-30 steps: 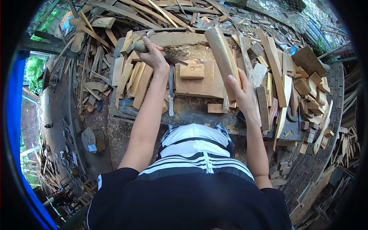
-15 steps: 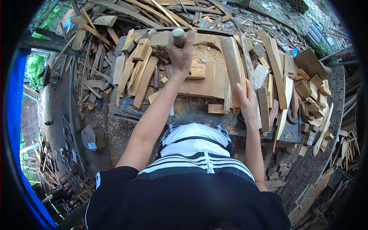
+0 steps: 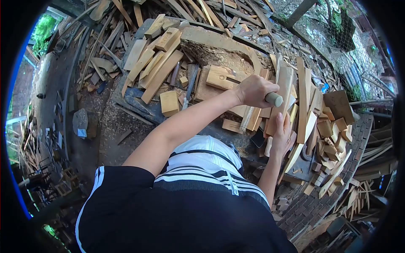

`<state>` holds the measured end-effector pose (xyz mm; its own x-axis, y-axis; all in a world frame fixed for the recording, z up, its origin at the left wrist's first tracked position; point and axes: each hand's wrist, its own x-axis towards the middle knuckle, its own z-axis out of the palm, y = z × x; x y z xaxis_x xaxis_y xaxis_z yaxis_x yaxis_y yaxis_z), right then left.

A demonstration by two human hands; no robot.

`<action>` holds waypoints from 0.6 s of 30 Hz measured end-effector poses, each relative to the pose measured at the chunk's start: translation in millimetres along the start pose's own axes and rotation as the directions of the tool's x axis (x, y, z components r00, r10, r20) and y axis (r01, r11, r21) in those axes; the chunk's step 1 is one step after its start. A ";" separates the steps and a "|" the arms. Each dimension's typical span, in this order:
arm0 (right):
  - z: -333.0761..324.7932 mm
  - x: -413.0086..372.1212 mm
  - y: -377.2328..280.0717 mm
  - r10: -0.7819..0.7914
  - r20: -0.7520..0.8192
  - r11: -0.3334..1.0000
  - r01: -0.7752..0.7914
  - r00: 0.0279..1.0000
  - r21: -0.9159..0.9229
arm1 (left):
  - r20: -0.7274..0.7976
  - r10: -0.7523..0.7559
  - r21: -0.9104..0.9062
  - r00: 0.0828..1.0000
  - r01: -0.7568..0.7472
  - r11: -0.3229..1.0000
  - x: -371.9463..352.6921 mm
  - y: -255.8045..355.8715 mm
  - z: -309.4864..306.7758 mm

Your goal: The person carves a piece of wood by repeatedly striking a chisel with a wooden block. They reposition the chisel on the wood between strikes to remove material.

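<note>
My left hand (image 3: 256,90) is closed in a fist around a tool's round, pale handle (image 3: 274,99); the handle's end faces me, and the rest of the tool is hidden. It sits over the left side of a long pale wooden plank (image 3: 285,80). Lower down, my right hand (image 3: 282,137) grips that plank near its near end, thumb on the face. Left of my left hand, a wooden block with a slot (image 3: 219,77) lies on the worn wooden bench slab (image 3: 206,93).
Several wooden strips (image 3: 162,78) lie on the bench's left side, near a squared block (image 3: 169,103). To the right are upright boards (image 3: 301,101) and a heap of offcuts (image 3: 333,135). A stump (image 3: 80,122) stands on the floor at left.
My left hand has swung right and down with the handle, from above the bench slab to beside the plank. My right hand and the plank's near end are lower in view; the view has turned.
</note>
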<state>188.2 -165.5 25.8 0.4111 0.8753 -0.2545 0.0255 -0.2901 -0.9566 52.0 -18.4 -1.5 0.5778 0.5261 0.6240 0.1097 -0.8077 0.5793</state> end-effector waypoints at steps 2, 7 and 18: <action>-2.3 -0.3 0.4 0.003 -0.009 0.999 -0.003 1.000 -0.036 | 0.001 -0.026 -0.007 1.000 0.026 1.000 -0.4 -1.4 -0.4; 2.2 1.0 0.7 0.031 -0.025 0.998 -0.032 0.999 -0.058 | -0.014 -0.062 -0.028 0.998 0.062 0.998 -2.2 -6.5 -6.6; 12.6 2.6 -5.6 0.020 -0.022 0.997 -0.021 1.000 -0.075 | -0.161 -0.130 -0.028 0.978 0.127 0.992 2.0 -22.7 -17.2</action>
<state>177.6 -156.7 28.7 0.4319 0.8605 -0.2701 0.0849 -0.3369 -0.9377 36.8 5.5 -4.4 0.4206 0.6623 0.6201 0.1594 -0.7268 0.6681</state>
